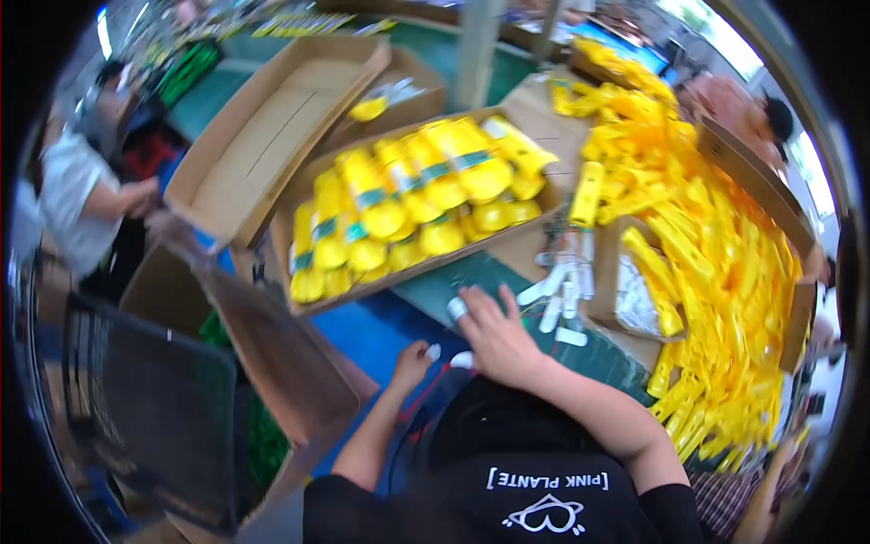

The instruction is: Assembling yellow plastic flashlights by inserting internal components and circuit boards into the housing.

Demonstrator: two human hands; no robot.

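Observation:
My left hand [412, 364] is curled into a loose fist over the blue-green table top [372, 331], with a small white part [433, 351] at its fingertips. My right hand [497, 334] lies just to its right, fingers spread toward a scatter of white plastic pieces [562, 290]; its forefinger carries a white wrap. Another white piece [462, 360] lies by its thumb, between the two hands. Beyond the hands stands a cardboard box [299, 272] packed with banded bundles of yellow parts [408, 199].
A big loose heap of yellow plastic parts [716, 245] fills the right side, with a small cardboard box [605, 272] in front of it. An empty carton [263, 136] stands at the back left, a dark crate [154, 408] at the lower left. Other people work at the left [82, 195] and the upper right [739, 104].

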